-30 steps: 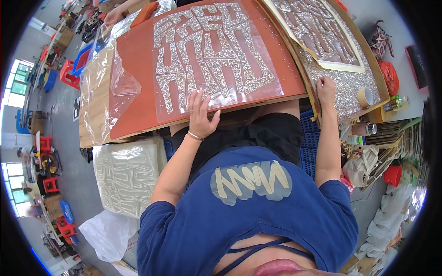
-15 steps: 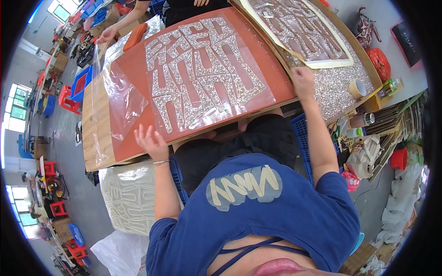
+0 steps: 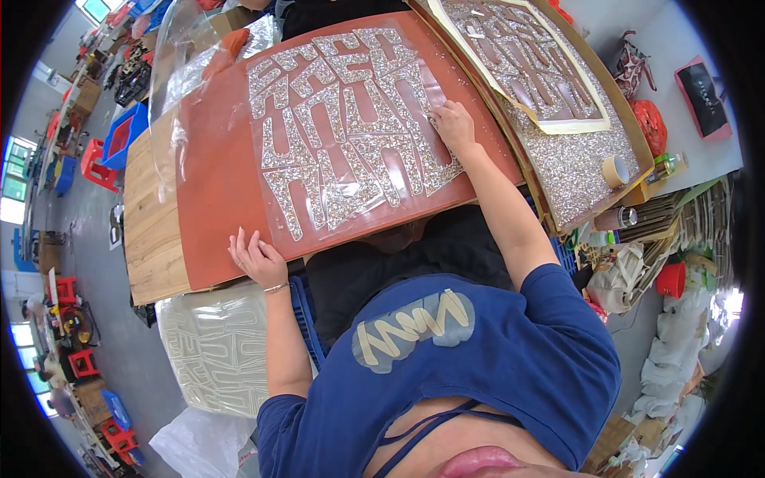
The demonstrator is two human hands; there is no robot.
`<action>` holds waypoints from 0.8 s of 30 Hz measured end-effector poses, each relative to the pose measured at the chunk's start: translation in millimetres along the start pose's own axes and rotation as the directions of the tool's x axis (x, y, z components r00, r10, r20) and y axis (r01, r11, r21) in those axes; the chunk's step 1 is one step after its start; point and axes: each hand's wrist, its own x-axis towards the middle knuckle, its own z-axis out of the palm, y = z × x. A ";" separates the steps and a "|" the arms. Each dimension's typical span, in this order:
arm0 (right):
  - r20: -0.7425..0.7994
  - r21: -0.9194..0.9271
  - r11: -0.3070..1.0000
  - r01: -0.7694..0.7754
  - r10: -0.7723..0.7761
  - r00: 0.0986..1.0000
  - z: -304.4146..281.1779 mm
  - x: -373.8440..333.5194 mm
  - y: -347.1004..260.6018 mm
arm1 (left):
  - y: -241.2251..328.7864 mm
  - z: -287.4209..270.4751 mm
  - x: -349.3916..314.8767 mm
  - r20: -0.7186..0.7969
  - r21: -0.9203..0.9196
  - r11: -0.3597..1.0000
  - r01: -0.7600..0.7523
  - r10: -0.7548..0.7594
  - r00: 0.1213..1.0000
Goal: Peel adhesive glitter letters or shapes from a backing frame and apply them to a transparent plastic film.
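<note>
Tabletop [image 3: 151, 239]: wooden, slanting across the upper view; its grain shows at left.

Red mat [image 3: 213, 251]: covers most of the tabletop.

Tray [image 3: 537, 189]: at the mat's right, spread with glitter; a white-bordered sheet [image 3: 570, 126] lies over its far part.

Glitter-patterned sheet [image 3: 390, 159]: see-through, flat on the middle of the mat, in front of the person. Silvery blocky shapes cover nearly all of it.

See-through film [image 3: 169, 119]: half a second ago it lay over the mat's near-left part; now it hangs over the far-left corner. Reading: the left of the mat is more accessible, and the film is well apart from the patterned shapes.

Packet of pale sheets [image 3: 215, 350]: below the tabletop's near-left edge.

Left hand [image 3: 256, 259]: now at the mat's near edge, just beside the patterned sheet's near-left corner. Grip released, fingers loosely spread, nothing visible in it. Contact with the mat: cannot tell.

Right hand [image 3: 453, 127]: has shifted from the tray's edge onto the right side of the patterned sheet. Fingers bent and bunched; whether the grip pinches anything, cannot tell. Reading: attention has passed from tray to sheet.

Roll of tape [image 3: 615, 171]: on the tray's near-right part.
</note>
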 end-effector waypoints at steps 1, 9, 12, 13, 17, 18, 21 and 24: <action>0.004 -0.011 1.000 0.002 -0.002 1.000 -0.2 -0.1 -0.2 | 0.7 -0.3 0.8 0.002 -0.010 1.000 0.007 -0.007 1.000; 0.118 0.030 0.979 -0.202 0.198 0.973 0.8 12.3 -0.1 | 0.2 -5.2 4.2 0.008 -0.056 0.998 -0.006 0.006 1.000; 0.238 0.109 0.919 -0.378 0.345 0.908 -6.7 18.0 -1.4 | 1.3 -7.7 3.9 0.035 -0.050 0.999 -0.021 0.023 0.999; 0.234 0.110 0.914 -0.390 0.357 0.904 -7.1 19.9 -2.5 | 0.6 -8.8 3.9 0.049 -0.035 0.999 -0.022 0.024 0.999; 0.270 0.061 0.857 -0.511 0.479 0.835 -4.8 22.0 -8.6 | -1.3 -11.0 4.4 0.110 0.015 0.999 -0.049 0.047 0.993; 0.193 0.048 0.874 -0.483 0.466 0.863 -0.7 20.3 -10.6 | -3.3 -10.4 3.3 0.135 0.003 0.999 -0.042 0.041 0.990; -0.019 0.000 0.930 -0.366 0.366 0.930 11.2 8.0 -15.1 | -5.1 -11.3 0.2 0.186 0.010 0.998 -0.064 0.061 0.981; -0.173 -0.089 0.975 -0.206 0.188 0.967 14.8 -0.2 -13.3 | -5.3 -9.2 -1.7 0.207 0.011 0.996 -0.092 0.088 0.974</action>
